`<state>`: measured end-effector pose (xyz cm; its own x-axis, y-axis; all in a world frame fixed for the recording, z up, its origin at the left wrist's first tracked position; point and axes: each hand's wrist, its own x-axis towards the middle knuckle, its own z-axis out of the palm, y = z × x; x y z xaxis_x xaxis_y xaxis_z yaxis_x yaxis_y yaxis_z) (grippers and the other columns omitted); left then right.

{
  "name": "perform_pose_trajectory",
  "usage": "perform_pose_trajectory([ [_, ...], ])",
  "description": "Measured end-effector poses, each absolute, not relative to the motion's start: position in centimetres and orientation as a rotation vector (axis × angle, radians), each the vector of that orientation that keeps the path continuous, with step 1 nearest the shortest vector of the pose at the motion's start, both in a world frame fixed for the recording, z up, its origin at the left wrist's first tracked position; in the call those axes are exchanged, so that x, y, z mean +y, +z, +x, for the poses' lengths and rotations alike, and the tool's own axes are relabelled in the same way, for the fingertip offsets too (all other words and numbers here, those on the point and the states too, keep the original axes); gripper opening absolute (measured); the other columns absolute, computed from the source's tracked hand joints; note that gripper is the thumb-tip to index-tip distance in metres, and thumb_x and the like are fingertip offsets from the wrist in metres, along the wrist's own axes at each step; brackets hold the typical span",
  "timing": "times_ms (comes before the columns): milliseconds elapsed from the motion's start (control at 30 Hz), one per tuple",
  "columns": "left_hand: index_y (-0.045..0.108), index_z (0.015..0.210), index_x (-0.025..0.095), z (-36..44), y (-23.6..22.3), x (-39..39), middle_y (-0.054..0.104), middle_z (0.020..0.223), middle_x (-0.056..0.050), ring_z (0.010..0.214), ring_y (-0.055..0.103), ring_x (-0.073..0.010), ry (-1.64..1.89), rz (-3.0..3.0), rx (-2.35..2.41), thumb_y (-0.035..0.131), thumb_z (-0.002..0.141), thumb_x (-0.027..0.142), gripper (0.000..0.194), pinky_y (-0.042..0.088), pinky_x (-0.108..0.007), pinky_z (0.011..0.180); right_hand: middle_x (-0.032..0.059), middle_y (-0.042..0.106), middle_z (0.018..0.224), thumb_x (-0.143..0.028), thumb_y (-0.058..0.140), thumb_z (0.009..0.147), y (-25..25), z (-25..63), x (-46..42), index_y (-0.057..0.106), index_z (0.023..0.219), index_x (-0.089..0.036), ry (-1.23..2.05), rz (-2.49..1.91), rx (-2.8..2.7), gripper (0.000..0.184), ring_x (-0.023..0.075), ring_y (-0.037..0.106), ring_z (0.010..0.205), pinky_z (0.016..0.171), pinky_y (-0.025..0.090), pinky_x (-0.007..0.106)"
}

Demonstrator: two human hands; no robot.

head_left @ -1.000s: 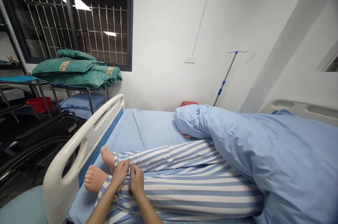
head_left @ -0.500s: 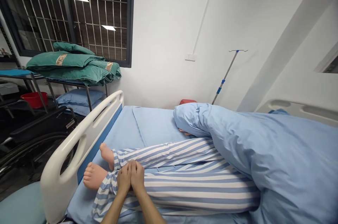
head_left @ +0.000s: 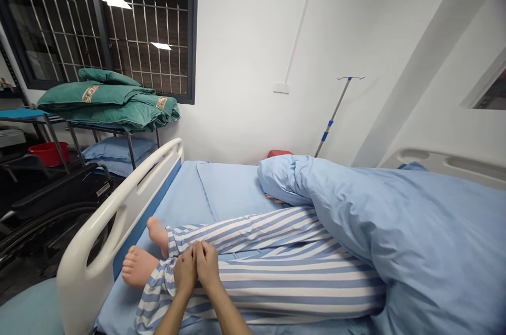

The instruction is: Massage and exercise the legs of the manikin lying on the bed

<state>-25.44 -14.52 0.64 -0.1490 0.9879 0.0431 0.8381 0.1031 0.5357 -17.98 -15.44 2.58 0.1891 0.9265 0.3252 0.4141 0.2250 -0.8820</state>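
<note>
Your left hand (head_left: 185, 270) and right hand (head_left: 207, 265) are pressed together, fingertips up, right on the striped pyjama trousers (head_left: 296, 282) near the cuffs; from here you can't quite tell whether they're pinching cloth. The legs lie along the bed, running from lower left to upper right, with the feet (head_left: 136, 267) pointing toward the white side rail (head_left: 118, 203) and the thighs vanishing under the blue duvet (head_left: 415, 229). Beyond the rail, the green blankets (head_left: 98, 106) carry a gold woven label (head_left: 90, 94), too small to read.
</note>
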Motion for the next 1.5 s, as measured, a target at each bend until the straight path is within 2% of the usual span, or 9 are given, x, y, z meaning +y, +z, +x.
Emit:
perform_pose_trajectory([
  [167, 0.059, 0.1, 0.018, -25.5, -0.2, -14.4, 0.066, 0.093, -0.009, 0.086, 0.059, -0.0218, 0.649, 1.859, 2.057, 0.032, 0.088, 0.032, 0.033, 0.036, -0.028, 0.068, 0.0022, 0.058, 0.054, -0.037, 0.033, 0.089, 0.0, -17.9, -15.9, 0.054, 0.059, -0.017, 0.468, -1.478, -1.456, 0.041, 0.0117, 0.049, 0.05, 0.05, 0.021, 0.025],
  [333, 0.06, 0.094, 0.018, -25.6, -0.8, -14.2, 0.067, 0.087, -0.009, 0.082, 0.059, -0.0216, 0.68, 1.835, 2.082, 0.031, 0.087, 0.033, 0.033, 0.035, -0.028, 0.067, 0.0033, 0.06, 0.056, -0.038, 0.031, 0.089, 0.3, -17.9, -15.8, 0.056, 0.059, -0.018, 0.461, -1.481, -1.44, 0.044, 0.0125, 0.052, 0.051, 0.05, 0.023, 0.025],
  [567, 0.058, 0.068, 0.018, -24.9, 0.6, -13.5, 0.064, 0.073, -0.005, 0.07, 0.055, -0.0163, 1.06, 1.766, 1.659, 0.034, 0.082, 0.037, 0.034, 0.039, -0.026, 0.068, 0.0046, 0.062, 0.06, -0.037, 0.031, 0.089, 0.4, -17.6, -15.4, 0.059, 0.063, -0.017, 0.518, -1.399, -1.282, 0.044, 0.0139, 0.052, 0.053, 0.051, 0.029, 0.025],
  [667, 0.045, 0.053, 0.019, -24.0, 2.3, -12.9, 0.052, 0.052, 0.001, 0.055, 0.046, -0.0131, 1.247, 1.599, 1.549, 0.035, 0.08, 0.044, 0.039, 0.037, -0.024, 0.057, 0.0047, 0.061, 0.058, -0.039, 0.027, 0.09, 0.1, -17.4, -15.0, 0.058, 0.061, -0.017, 0.562, -1.355, -1.242, 0.048, 0.0143, 0.051, 0.053, 0.051, 0.03, 0.024],
  [767, 0.036, 0.048, 0.02, -23.3, 3.2, -12.8, 0.038, 0.043, 0.004, 0.048, 0.038, -0.0104, 1.387, 1.449, 1.461, 0.036, 0.079, 0.048, 0.041, 0.035, -0.023, 0.051, 0.0042, 0.059, 0.056, -0.041, 0.025, 0.09, 0.0, -17.2, -14.8, 0.055, 0.058, -0.017, 0.585, -1.346, -1.216, 0.05, 0.0144, 0.05, 0.053, 0.051, 0.03, 0.024],
  [867, 0.042, 0.052, 0.019, -22.9, 2.0, -13.5, 0.046, 0.048, 0.002, 0.05, 0.042, -0.0118, 1.392, 1.439, 1.49, 0.036, 0.079, 0.047, 0.039, 0.036, -0.023, 0.052, 0.004, 0.059, 0.057, -0.04, 0.028, 0.089, 0.1, -17.1, -15.1, 0.055, 0.059, -0.017, 0.627, -1.344, -1.183, 0.046, 0.0141, 0.051, 0.053, 0.052, 0.031, 0.024],
  [1000, 0.052, 0.062, 0.019, -23.2, -0.6, -14.6, 0.058, 0.059, -0.004, 0.057, 0.05, -0.0157, 1.223, 1.625, 1.686, 0.034, 0.078, 0.044, 0.035, 0.036, -0.026, 0.058, 0.0031, 0.058, 0.057, -0.037, 0.034, 0.087, 0.4, -17.1, -15.4, 0.054, 0.059, -0.017, 0.646, -1.346, -1.172, 0.04, 0.0132, 0.049, 0.052, 0.051, 0.032, 0.023],
  [1300, 0.053, 0.068, 0.02, -23.3, -0.4, -14.6, 0.063, 0.069, -0.006, 0.065, 0.056, -0.0176, 1.015, 1.724, 1.838, 0.026, 0.085, 0.041, 0.038, 0.035, -0.026, 0.06, 0.0031, 0.057, 0.054, -0.038, 0.033, 0.086, 0.1, -17.0, -14.8, 0.053, 0.055, -0.017, 0.59, -1.378, -1.191, 0.043, 0.0129, 0.048, 0.051, 0.05, 0.031, 0.023],
  [1500, 0.059, 0.076, 0.019, -22.8, -0.2, -14.7, 0.066, 0.078, -0.008, 0.073, 0.059, -0.0186, 0.92, 1.774, 1.949, 0.026, 0.087, 0.035, 0.038, 0.035, -0.025, 0.06, 0.0, 0.048, 0.046, -0.038, 0.034, 0.084, 3.1, -15.5, -14.7, 0.045, 0.047, -0.018, 0.602, -1.432, -1.317, 0.044, 0.0115, 0.04, 0.046, 0.046, 0.023, 0.024],
])
